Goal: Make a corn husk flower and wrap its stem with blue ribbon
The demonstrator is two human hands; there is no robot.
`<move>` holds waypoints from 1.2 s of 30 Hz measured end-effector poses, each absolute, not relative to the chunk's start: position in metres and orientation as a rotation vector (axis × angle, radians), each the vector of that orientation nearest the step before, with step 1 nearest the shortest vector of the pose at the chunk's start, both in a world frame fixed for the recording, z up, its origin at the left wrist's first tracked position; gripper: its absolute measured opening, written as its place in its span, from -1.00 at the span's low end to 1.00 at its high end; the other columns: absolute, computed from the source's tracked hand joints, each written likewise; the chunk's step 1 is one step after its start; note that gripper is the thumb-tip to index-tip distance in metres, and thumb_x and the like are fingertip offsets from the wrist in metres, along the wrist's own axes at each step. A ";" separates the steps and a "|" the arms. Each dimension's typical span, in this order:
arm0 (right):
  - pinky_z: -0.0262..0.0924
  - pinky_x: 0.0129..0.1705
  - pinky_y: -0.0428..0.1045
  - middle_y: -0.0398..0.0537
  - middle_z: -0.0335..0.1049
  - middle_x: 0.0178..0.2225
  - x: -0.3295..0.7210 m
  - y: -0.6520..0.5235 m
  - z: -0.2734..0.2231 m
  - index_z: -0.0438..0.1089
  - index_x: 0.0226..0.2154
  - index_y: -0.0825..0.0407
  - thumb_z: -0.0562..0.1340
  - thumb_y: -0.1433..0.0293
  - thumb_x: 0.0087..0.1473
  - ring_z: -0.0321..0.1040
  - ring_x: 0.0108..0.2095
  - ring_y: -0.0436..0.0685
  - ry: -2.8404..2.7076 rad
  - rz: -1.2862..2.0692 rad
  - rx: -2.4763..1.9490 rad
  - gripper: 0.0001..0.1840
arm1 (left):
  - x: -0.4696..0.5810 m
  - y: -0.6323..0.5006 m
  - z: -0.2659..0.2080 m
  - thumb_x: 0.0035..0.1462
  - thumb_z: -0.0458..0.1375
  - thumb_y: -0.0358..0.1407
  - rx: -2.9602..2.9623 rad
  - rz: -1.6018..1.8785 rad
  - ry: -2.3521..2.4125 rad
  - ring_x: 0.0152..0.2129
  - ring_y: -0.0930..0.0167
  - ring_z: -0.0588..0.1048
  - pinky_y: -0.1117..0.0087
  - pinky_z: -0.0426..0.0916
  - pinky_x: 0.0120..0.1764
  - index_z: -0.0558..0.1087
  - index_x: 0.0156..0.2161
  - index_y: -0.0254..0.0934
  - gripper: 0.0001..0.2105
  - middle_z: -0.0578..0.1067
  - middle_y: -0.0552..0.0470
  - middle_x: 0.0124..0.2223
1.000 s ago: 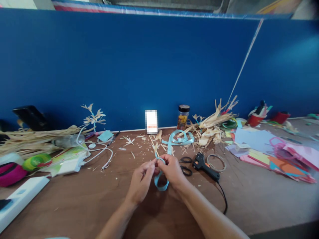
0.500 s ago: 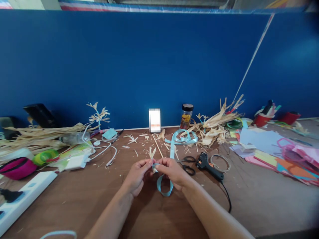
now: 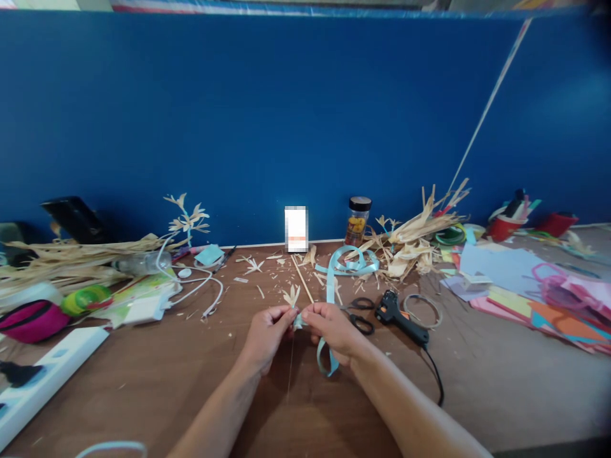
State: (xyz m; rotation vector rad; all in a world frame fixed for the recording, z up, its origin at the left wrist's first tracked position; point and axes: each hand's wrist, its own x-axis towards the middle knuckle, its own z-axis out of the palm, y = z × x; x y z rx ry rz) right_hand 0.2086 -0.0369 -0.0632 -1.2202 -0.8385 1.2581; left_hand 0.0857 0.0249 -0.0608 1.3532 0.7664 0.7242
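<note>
My left hand (image 3: 268, 334) pinches the base of a small corn husk flower (image 3: 291, 295), whose pale petals spread upward. Close against it, my right hand (image 3: 337, 331) is closed on light blue ribbon (image 3: 330, 287) at the flower's base. One loop of the ribbon hangs below the right hand, and the rest runs away to a loose coil near the wall. A fine thread-like strand (image 3: 291, 366) trails down from between the hands. The fingertips partly hide where ribbon and flower meet.
Right of my hands lie black scissors (image 3: 361, 324), a glue gun (image 3: 401, 318) and a wire ring (image 3: 422, 312). Behind stand a lidded jar (image 3: 358, 222) and heaped dry husks (image 3: 413, 248). Colored paper (image 3: 501, 273) covers the right; a power strip (image 3: 52, 388) sits at left.
The flower has turned, and its petals show more widely spread. The hanging ribbon loop has shifted right and narrowed. The fine strand below the hands now shows.
</note>
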 end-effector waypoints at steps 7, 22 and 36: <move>-0.10 -0.61 -0.18 -0.27 0.15 -0.69 0.208 -0.039 -0.060 0.32 -0.54 0.10 0.27 0.29 -0.27 -0.02 -0.66 -0.13 -0.939 1.075 -1.410 -0.78 | 0.086 0.025 -0.068 -0.16 0.18 -0.12 1.395 0.805 0.834 -0.68 0.55 0.23 0.55 0.09 -0.58 0.45 -0.46 -0.35 -0.72 0.36 0.12 -0.61; -0.15 -0.63 -0.19 -0.28 0.07 -0.73 0.206 -0.042 -0.054 0.30 -0.60 0.13 0.22 0.33 -0.25 -0.09 -0.66 -0.13 -0.991 1.000 -1.528 -0.82 | 0.087 0.025 -0.063 -0.31 0.30 -0.25 1.041 0.639 0.832 -0.75 0.66 0.18 0.63 0.10 -0.65 0.36 -0.56 -0.37 -0.75 0.28 0.19 -0.67; -0.16 -0.66 -0.18 -0.30 0.10 -0.76 0.205 -0.040 -0.062 0.32 -0.54 0.13 0.25 0.33 -0.25 -0.06 -0.72 -0.15 -0.914 1.137 -1.494 -0.81 | 0.082 0.031 -0.068 -0.21 0.28 -0.36 0.815 0.483 0.692 -0.70 0.65 0.31 0.66 0.29 -0.60 0.37 -0.50 -0.36 -0.83 0.35 0.14 -0.60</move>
